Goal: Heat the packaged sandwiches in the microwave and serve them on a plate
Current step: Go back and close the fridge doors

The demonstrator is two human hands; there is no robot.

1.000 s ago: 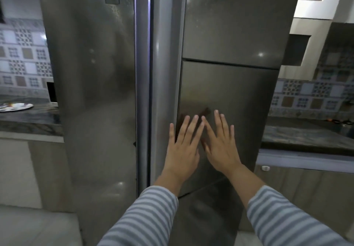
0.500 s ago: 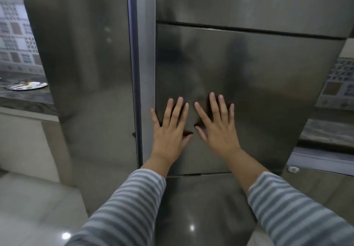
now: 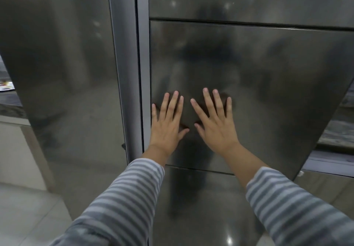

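Both the left hand (image 3: pixel 166 129) and right hand (image 3: pixel 216 129) lie flat, fingers spread, holding nothing, against the smooth, rigid brushed-steel fridge door panel (image 3: pixel 249 85), a likely heavy, slippery face offering no visible handle, while the packaged sandwiches are out of sight.

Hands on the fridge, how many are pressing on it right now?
2. The left hand lies flat on the middle door panel near its left edge; the right hand lies flat just beside it.
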